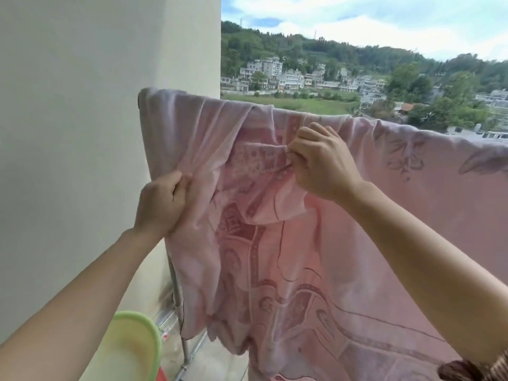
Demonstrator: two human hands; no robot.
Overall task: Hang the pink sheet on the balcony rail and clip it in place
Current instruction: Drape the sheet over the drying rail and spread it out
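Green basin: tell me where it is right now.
In the head view the green basin sits at the bottom left, against the wall, just left of the rail's metal post and the hanging lower edge of the pink sheet.

This is the open balcony of a home, set high in a building. A plain cream wall [82,119] closes the left side. A metal railing [177,295] runs out from it, with a pink sheet [371,215] draped over its top as laundry. A light green plastic basin [132,350] sits low by the wall. Beyond the railing lie a grassy field [302,103], clustered pale houses [275,74], wooded hills [316,49] and cloudy sky [357,17].
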